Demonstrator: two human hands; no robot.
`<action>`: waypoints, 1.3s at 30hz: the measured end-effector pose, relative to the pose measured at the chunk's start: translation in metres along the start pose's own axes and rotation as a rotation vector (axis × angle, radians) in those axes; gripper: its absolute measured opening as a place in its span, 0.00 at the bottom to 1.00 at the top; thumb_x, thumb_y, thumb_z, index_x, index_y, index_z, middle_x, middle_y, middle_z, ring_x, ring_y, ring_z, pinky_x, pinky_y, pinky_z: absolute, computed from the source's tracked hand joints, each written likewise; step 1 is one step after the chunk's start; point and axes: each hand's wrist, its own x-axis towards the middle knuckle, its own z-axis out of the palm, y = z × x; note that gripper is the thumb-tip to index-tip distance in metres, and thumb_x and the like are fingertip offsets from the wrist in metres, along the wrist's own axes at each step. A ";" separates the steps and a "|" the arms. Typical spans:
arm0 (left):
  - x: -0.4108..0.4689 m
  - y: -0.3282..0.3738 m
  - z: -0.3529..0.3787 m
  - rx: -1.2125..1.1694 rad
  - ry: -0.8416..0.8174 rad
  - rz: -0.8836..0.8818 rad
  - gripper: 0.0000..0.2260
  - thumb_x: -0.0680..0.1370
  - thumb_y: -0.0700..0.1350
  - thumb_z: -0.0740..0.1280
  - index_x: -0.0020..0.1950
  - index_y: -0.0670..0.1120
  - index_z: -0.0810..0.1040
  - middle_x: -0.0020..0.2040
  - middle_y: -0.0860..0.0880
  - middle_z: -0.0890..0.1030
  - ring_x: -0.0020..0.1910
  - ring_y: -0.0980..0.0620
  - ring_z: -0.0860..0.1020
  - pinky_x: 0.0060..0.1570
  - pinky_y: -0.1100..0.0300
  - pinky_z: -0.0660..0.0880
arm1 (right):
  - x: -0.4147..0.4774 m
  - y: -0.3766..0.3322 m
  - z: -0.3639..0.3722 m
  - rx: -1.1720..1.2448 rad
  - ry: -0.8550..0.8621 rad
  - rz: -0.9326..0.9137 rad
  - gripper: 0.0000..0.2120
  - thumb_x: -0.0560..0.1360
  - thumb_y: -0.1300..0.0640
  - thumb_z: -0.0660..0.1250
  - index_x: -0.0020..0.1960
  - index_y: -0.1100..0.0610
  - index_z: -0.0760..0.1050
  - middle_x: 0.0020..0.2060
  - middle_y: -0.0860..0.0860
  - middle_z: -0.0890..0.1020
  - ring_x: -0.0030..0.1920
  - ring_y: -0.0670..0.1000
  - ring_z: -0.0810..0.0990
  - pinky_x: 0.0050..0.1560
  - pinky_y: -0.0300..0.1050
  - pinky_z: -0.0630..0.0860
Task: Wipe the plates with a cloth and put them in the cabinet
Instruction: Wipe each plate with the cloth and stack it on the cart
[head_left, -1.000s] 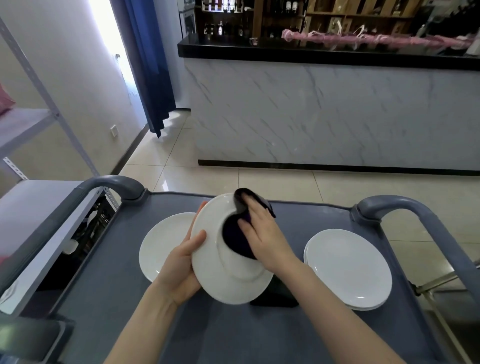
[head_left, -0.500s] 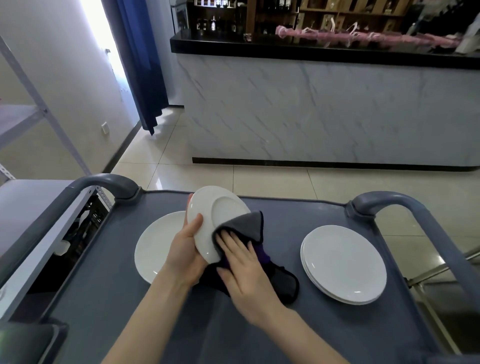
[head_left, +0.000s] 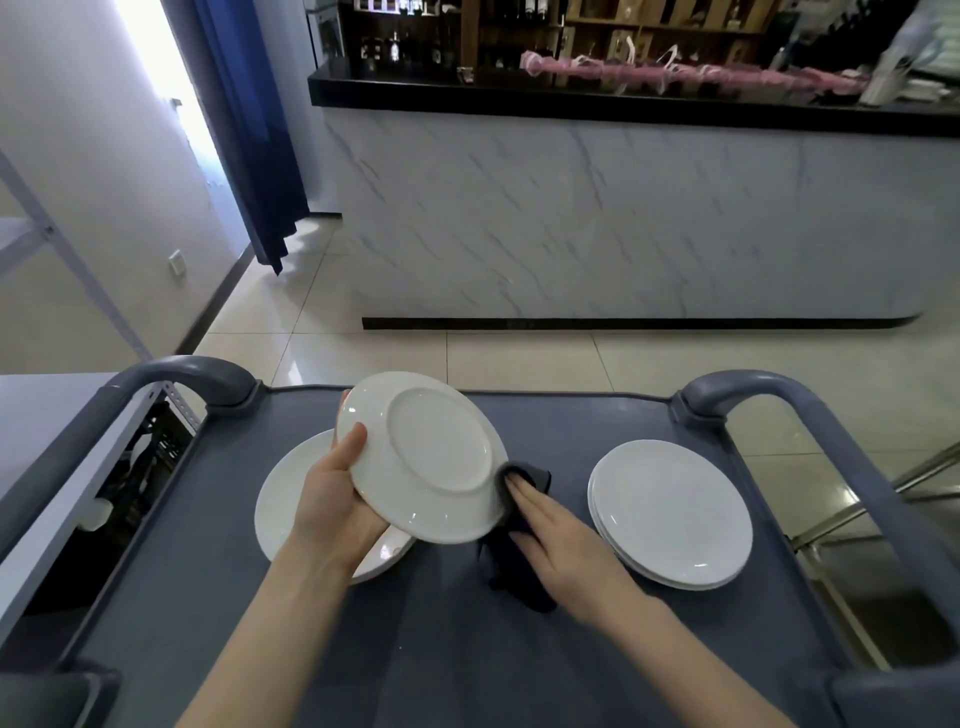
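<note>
Gripping the held plate (head_left: 431, 457) by its left rim, the left hand (head_left: 332, 499) has its thumb on the underside and its fingers behind. The plate is tilted above the cart (head_left: 467, 649), with its foot ring toward the camera. The right hand (head_left: 566, 540) lies with straight fingers over the dark cloth (head_left: 511, 571), pressing it against the plate's lower right rim. Its thumb is out of sight, and the rest of the cloth hangs down to the cart top.

The main risk is the one-sided hold. The glazed plate is pinched at one edge only, while the cloth pushes at the opposite edge. A firm wipe there probably levers the plate against the thumb and twists it loose. If it slips, it drops onto the lower plate (head_left: 280, 499) lying directly beneath, likely chipping both.

The cloth is bunched at the rim rather than spread, so a stroke may skid off the edge and jolt the plate. The right forearm passes just beside the stack of plates (head_left: 670, 514), which sits near the cart's right side. A wide sweep of the wrist could nudge that stack toward the rail. Beyond the cart is tiled floor (head_left: 571, 358), where a fallen plate probably breaks.

No cabinet can be made out, so the carry comes later.
</note>
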 end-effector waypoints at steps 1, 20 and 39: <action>-0.001 0.000 0.000 0.010 -0.001 -0.005 0.22 0.83 0.47 0.60 0.77 0.52 0.68 0.67 0.43 0.80 0.61 0.41 0.82 0.48 0.42 0.81 | 0.008 0.001 -0.006 -0.008 -0.014 0.037 0.31 0.81 0.51 0.59 0.79 0.44 0.50 0.76 0.32 0.53 0.76 0.41 0.58 0.72 0.33 0.56; -0.003 0.016 0.025 0.100 0.044 -0.077 0.15 0.83 0.55 0.62 0.61 0.44 0.73 0.57 0.37 0.79 0.59 0.35 0.80 0.55 0.38 0.78 | 0.023 -0.045 -0.025 -0.166 0.622 -0.316 0.17 0.70 0.71 0.72 0.58 0.63 0.81 0.52 0.55 0.85 0.48 0.55 0.85 0.46 0.47 0.82; 0.053 -0.110 0.078 1.277 -0.036 0.226 0.16 0.73 0.37 0.74 0.58 0.52 0.84 0.45 0.52 0.85 0.42 0.52 0.83 0.36 0.62 0.79 | -0.054 0.101 -0.103 0.742 0.630 0.659 0.16 0.75 0.61 0.70 0.59 0.46 0.75 0.49 0.51 0.84 0.49 0.55 0.82 0.39 0.55 0.84</action>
